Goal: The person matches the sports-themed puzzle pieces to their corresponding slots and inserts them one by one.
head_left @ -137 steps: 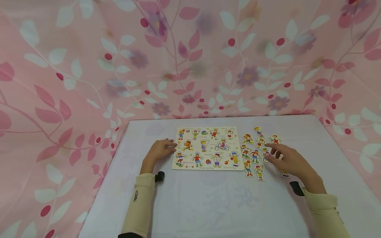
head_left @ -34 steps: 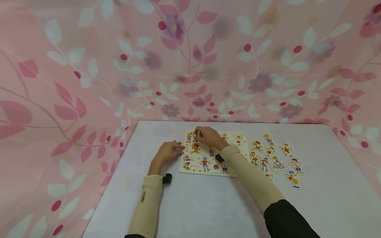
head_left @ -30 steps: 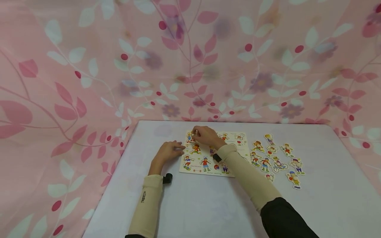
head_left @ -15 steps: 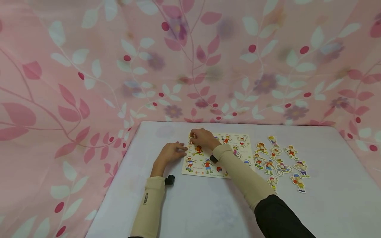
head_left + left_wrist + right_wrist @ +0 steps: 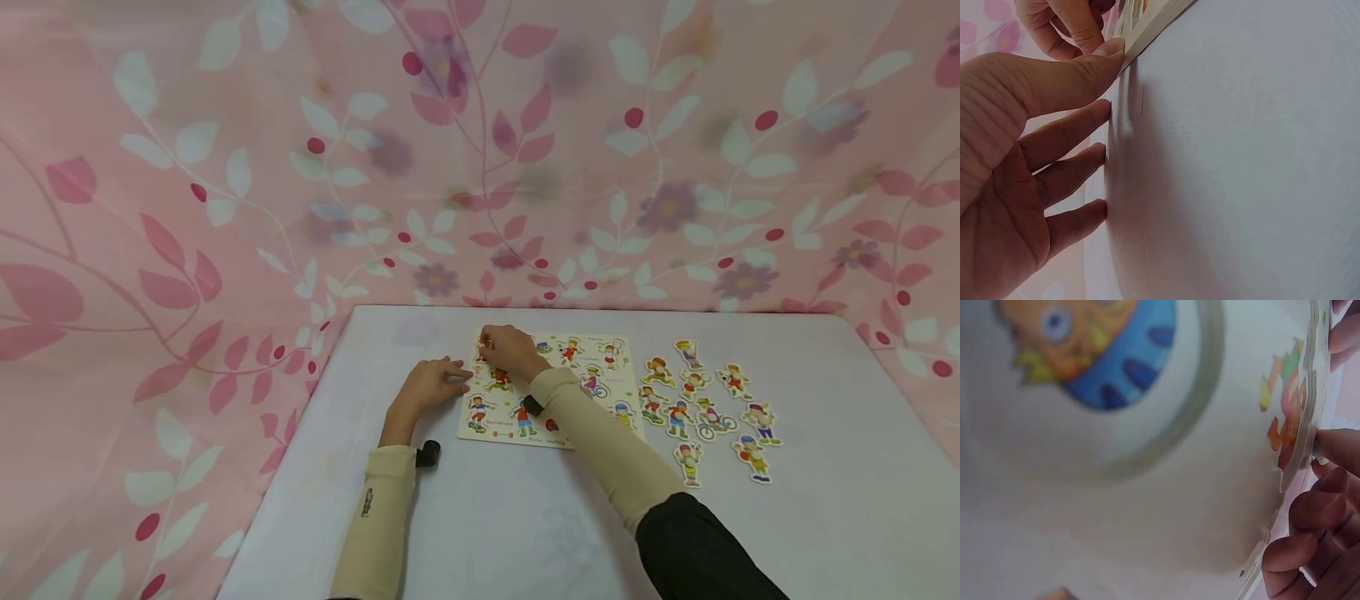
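A cream puzzle board (image 5: 555, 444) printed with children doing sports lies on the white table. My right hand (image 5: 510, 348) is over its upper left corner, thumb and fingers pinching a small figure-shaped puzzle piece (image 5: 1322, 460) against the board, mostly hidden by the fingers. My left hand (image 5: 429, 385) is at the board's left edge. In the left wrist view its thumb (image 5: 1094, 69) touches that edge, while the other fingers extend down to the tablecloth. The right forearm covers part of the board's lower right.
Right of the board, several loose figure pieces lie flat, among them a cyclist (image 5: 712, 419), a figure in red and blue (image 5: 678, 419) and a yellow-clad one (image 5: 752, 458). A pink floral cloth (image 5: 480, 167) hangs behind the table (image 5: 495, 533).
My right hand has gone from the loose pieces to the board's upper left, bringing one piece, then shifted slightly left to the corner. The left hand has stayed at the board's edge.
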{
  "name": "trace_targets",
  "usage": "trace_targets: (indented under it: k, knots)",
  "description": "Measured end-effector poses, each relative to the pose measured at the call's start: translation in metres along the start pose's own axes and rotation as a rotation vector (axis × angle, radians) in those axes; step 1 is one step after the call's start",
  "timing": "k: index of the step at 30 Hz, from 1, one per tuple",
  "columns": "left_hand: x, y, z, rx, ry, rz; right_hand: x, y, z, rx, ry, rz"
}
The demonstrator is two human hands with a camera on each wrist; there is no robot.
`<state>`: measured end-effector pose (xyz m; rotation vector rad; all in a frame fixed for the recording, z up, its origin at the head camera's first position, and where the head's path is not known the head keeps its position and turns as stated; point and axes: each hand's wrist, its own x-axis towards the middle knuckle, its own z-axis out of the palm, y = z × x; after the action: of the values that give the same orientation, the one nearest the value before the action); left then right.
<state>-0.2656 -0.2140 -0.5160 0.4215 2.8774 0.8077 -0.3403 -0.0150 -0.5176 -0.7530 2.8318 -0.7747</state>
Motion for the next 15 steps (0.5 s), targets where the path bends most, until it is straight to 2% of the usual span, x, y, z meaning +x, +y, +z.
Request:
trace_targets:
  k: [8,15]
  knots:
    - [0.0,0.002,0.0,-0.011,0.006,0.01,-0.003,0.003,0.002,-0.019,0.032,-0.009]
    - [0.0,0.001,-0.001,0.008,0.007,-0.001,-0.01,-0.001,-0.009,-0.004,0.013,-0.012]
